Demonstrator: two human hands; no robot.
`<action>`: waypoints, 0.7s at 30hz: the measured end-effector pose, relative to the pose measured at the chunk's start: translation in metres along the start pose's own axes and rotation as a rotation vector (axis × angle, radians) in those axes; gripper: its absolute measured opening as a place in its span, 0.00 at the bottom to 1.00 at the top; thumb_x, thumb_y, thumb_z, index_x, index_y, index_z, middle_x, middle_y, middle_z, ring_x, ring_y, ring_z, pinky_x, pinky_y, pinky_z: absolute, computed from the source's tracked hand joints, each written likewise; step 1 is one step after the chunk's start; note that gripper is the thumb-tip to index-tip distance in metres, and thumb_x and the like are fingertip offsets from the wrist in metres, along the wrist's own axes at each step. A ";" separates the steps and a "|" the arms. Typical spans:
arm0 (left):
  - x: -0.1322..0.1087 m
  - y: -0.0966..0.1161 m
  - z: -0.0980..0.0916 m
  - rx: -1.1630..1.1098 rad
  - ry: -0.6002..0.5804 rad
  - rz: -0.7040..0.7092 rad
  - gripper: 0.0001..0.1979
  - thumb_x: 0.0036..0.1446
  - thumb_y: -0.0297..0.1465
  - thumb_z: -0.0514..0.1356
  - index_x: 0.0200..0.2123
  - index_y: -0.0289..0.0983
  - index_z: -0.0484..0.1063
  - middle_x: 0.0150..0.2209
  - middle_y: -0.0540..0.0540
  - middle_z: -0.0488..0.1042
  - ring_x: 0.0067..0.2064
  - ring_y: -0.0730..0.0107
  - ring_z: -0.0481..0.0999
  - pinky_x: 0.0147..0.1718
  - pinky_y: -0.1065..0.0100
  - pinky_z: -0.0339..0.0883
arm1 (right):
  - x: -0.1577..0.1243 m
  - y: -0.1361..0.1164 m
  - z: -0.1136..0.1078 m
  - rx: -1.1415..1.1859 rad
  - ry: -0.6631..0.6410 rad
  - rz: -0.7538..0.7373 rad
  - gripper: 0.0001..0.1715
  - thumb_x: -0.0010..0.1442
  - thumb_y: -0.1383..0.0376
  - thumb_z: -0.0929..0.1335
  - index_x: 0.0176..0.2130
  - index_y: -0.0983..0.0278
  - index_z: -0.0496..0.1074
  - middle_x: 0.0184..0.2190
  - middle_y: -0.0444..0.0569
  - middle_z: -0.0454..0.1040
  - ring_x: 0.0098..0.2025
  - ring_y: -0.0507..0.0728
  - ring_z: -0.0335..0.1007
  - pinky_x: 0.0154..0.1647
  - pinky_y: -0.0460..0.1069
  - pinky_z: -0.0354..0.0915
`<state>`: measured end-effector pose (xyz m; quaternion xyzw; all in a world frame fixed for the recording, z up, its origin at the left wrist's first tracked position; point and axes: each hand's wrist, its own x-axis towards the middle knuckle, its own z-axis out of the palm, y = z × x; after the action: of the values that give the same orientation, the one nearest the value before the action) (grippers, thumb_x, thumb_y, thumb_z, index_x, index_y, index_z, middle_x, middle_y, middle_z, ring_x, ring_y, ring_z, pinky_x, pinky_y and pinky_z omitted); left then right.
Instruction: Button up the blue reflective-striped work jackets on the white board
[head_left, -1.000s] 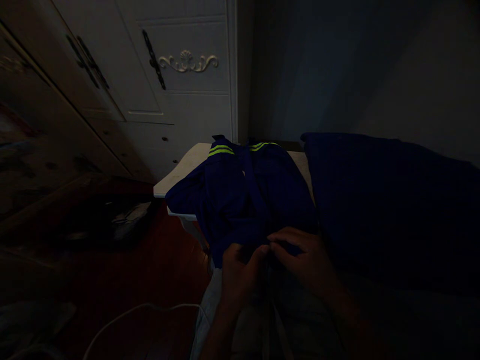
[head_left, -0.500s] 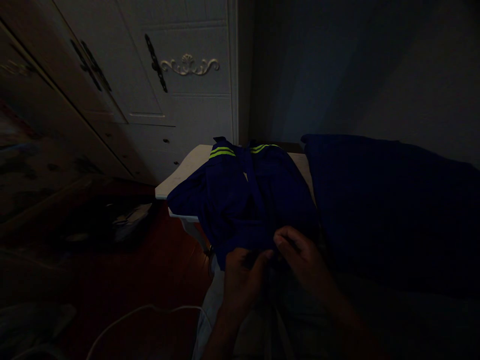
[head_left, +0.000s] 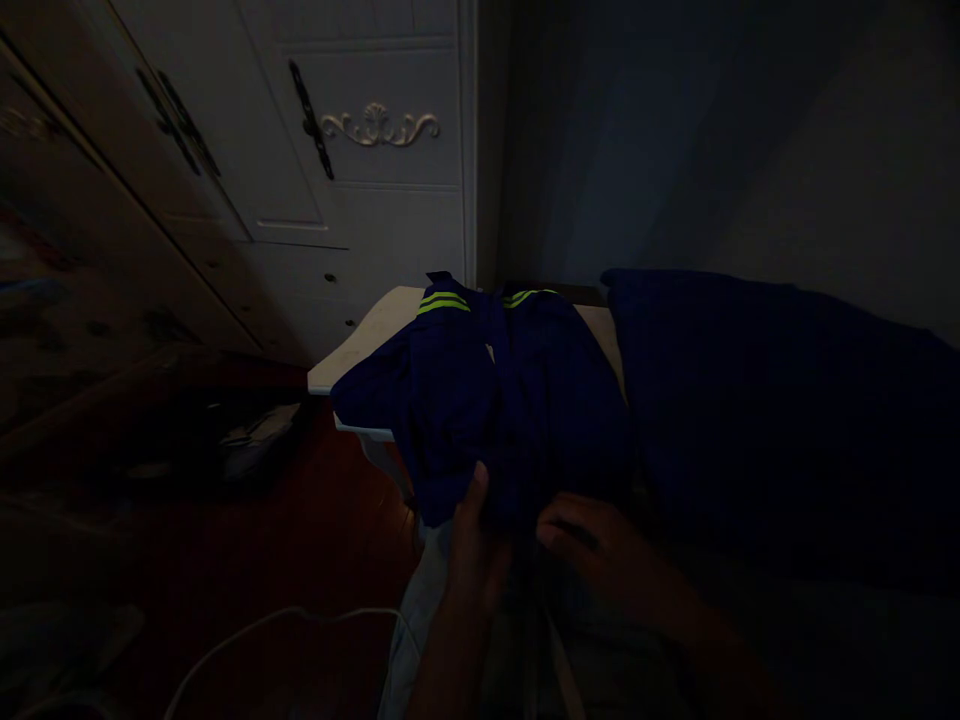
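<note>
The blue garment (head_left: 454,385) overhangs the near edge of the surface (head_left: 367,338), presumably for easy reach — left hand (head_left: 480,555) thumb-up, right hand (head_left: 592,535) curled; whether either pinches it cannot be told.

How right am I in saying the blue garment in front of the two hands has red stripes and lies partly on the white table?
One thing is off: the stripes are yellow-green, not red, as the head view shows. The blue garment in front of the two hands, left and right, does lie partly on the white table.
</note>
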<state>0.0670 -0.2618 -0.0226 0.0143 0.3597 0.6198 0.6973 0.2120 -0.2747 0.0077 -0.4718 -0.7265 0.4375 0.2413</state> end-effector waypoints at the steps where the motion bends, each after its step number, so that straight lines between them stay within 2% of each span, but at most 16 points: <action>1: 0.002 -0.001 0.002 0.035 0.055 0.003 0.22 0.47 0.38 0.71 0.44 0.31 0.77 0.46 0.36 0.80 0.45 0.54 0.81 0.46 0.60 0.75 | 0.001 -0.001 0.001 0.006 -0.007 0.032 0.18 0.67 0.54 0.62 0.35 0.62 0.72 0.32 0.44 0.72 0.36 0.52 0.69 0.39 0.47 0.62; 2: 0.003 -0.002 0.003 0.079 0.107 0.005 0.20 0.46 0.34 0.72 0.41 0.30 0.77 0.43 0.36 0.80 0.43 0.54 0.81 0.43 0.60 0.76 | 0.003 -0.001 0.002 0.018 0.024 0.060 0.20 0.67 0.52 0.62 0.35 0.62 0.72 0.33 0.45 0.73 0.36 0.53 0.69 0.39 0.47 0.62; 4: 0.003 -0.005 0.003 0.148 0.160 0.024 0.18 0.45 0.29 0.72 0.40 0.29 0.76 0.39 0.36 0.81 0.38 0.55 0.82 0.39 0.60 0.77 | 0.008 -0.004 0.002 0.043 0.172 0.111 0.23 0.65 0.48 0.61 0.37 0.62 0.72 0.33 0.47 0.74 0.35 0.54 0.71 0.37 0.48 0.64; 6: 0.001 -0.007 0.001 0.155 0.154 0.048 0.19 0.45 0.27 0.71 0.42 0.29 0.76 0.39 0.37 0.81 0.37 0.56 0.82 0.37 0.60 0.78 | 0.015 -0.005 0.001 0.052 0.347 0.162 0.26 0.63 0.45 0.62 0.42 0.63 0.71 0.35 0.49 0.75 0.34 0.55 0.72 0.36 0.49 0.66; 8: -0.002 -0.008 0.000 0.123 0.148 0.069 0.21 0.47 0.26 0.70 0.46 0.31 0.75 0.42 0.38 0.81 0.39 0.56 0.82 0.39 0.60 0.78 | 0.023 -0.002 0.001 0.026 0.469 0.209 0.30 0.59 0.44 0.65 0.47 0.64 0.70 0.36 0.50 0.76 0.34 0.56 0.73 0.36 0.50 0.67; 10: -0.005 -0.007 0.000 0.091 0.147 0.076 0.23 0.49 0.27 0.69 0.50 0.33 0.73 0.45 0.38 0.80 0.41 0.57 0.82 0.41 0.60 0.78 | 0.031 0.005 0.002 0.007 0.486 0.252 0.35 0.56 0.45 0.68 0.52 0.66 0.68 0.37 0.51 0.76 0.34 0.57 0.74 0.37 0.51 0.69; 13: -0.007 -0.006 0.000 0.063 0.144 0.091 0.28 0.50 0.30 0.70 0.54 0.35 0.70 0.48 0.38 0.79 0.43 0.57 0.82 0.44 0.59 0.77 | 0.040 0.020 0.009 0.091 0.402 0.305 0.38 0.55 0.45 0.68 0.55 0.67 0.67 0.36 0.51 0.76 0.32 0.56 0.75 0.31 0.51 0.70; 17: -0.004 -0.006 -0.003 0.070 0.118 0.115 0.29 0.49 0.35 0.70 0.55 0.38 0.70 0.50 0.40 0.78 0.46 0.56 0.81 0.44 0.59 0.77 | 0.046 0.036 0.018 0.317 0.380 0.333 0.38 0.50 0.47 0.70 0.52 0.69 0.69 0.34 0.50 0.76 0.26 0.54 0.74 0.24 0.49 0.68; 19: 0.000 -0.007 -0.006 0.141 0.119 0.134 0.26 0.47 0.32 0.70 0.52 0.37 0.72 0.46 0.41 0.80 0.44 0.56 0.81 0.41 0.59 0.76 | 0.047 0.041 0.019 0.383 0.416 0.326 0.36 0.48 0.50 0.71 0.50 0.69 0.71 0.32 0.49 0.76 0.24 0.53 0.72 0.22 0.48 0.67; 21: 0.005 -0.010 -0.010 0.254 0.176 0.173 0.23 0.46 0.29 0.68 0.48 0.36 0.74 0.41 0.42 0.80 0.41 0.57 0.81 0.40 0.60 0.75 | 0.046 0.042 0.018 0.395 0.449 0.301 0.32 0.47 0.52 0.71 0.47 0.69 0.73 0.31 0.50 0.77 0.23 0.53 0.72 0.23 0.48 0.67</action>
<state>0.0702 -0.2637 -0.0372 0.0790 0.4924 0.6259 0.5996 0.1981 -0.2332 -0.0400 -0.6026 -0.4784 0.4856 0.4150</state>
